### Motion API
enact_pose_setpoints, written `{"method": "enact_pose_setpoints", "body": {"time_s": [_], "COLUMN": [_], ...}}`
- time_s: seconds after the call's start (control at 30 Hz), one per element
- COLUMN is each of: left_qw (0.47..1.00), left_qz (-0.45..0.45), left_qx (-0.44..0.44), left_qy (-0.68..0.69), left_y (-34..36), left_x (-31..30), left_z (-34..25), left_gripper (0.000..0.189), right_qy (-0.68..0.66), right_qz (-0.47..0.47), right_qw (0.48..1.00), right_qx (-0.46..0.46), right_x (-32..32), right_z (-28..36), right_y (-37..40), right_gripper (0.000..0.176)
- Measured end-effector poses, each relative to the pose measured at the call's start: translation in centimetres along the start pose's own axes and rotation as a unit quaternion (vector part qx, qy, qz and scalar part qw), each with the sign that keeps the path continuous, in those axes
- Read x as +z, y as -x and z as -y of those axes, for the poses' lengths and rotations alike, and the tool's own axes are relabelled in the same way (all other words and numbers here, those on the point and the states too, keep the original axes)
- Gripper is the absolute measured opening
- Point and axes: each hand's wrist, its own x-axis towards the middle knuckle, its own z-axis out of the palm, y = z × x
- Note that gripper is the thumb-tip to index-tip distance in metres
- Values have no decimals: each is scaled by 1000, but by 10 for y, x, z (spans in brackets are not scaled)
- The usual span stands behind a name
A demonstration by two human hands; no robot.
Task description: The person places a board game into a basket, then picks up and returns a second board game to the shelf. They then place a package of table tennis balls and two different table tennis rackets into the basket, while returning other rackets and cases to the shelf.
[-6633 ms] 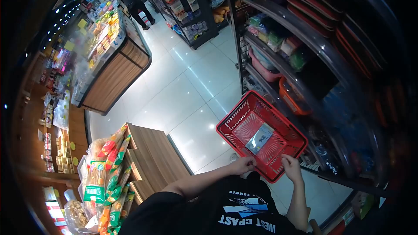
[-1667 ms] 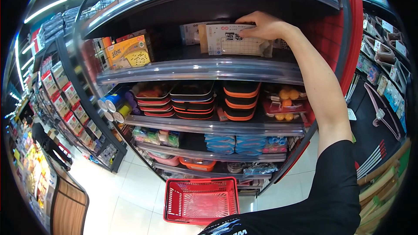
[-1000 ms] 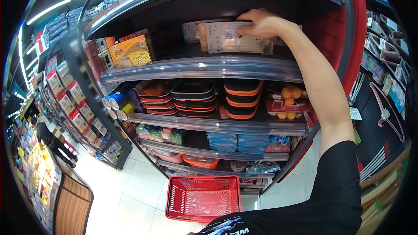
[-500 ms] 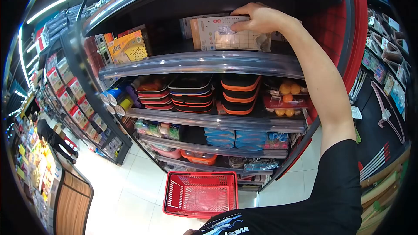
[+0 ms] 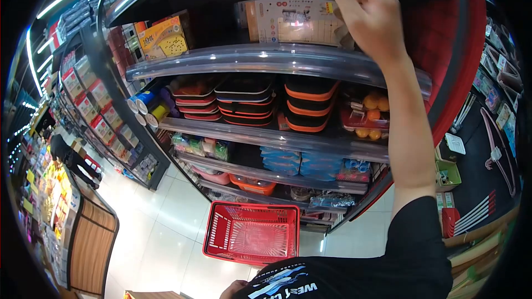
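Observation:
My right hand (image 5: 363, 14) is raised in front of the top shelf, at its right side, with the thumb and fingers bent close together; what lies between them, if anything, I cannot make out. Just below and left of it, a white and tan boxed board game (image 5: 296, 20) stands upright on the shelf, its right end partly behind the hand. Yellow game boxes (image 5: 163, 39) stand farther left. My left hand (image 5: 234, 289) shows only in part at the bottom edge by my black shirt, its fingers hidden.
A red basket (image 5: 252, 232) sits on the floor before the shelves. Lower shelves hold black and orange cases (image 5: 310, 105) and blue packs (image 5: 321, 166). Display racks flank both sides. Another person (image 5: 72, 158) in dark clothes stands far left.
My right hand has come off the boxed board game and moved up and right, nearer the camera. The box remains on the shelf. More of my left hand shows. The view has shifted slightly.

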Motion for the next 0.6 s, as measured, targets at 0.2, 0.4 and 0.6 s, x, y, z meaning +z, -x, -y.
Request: {"method": "enact_pose_setpoints", "body": {"time_s": [0.2,0.4,0.6], "left_qw": [988,995,956], "left_qz": [-9,-92,-68], "left_qx": [13,40,216], "left_qy": [153,-2,-186], "left_y": [78,119,79], "left_x": [10,6,-28], "left_z": [-37,-82,-121], "left_gripper": [13,17,33], "right_qy": [-141,-188,-148], "right_qz": [95,130,117], "right_qw": [985,882,768], "right_qx": [28,412,612], "right_x": [14,28,5], "right_z": [46,68,102], "right_y": [162,326,446], "right_gripper": [17,17,20]}}
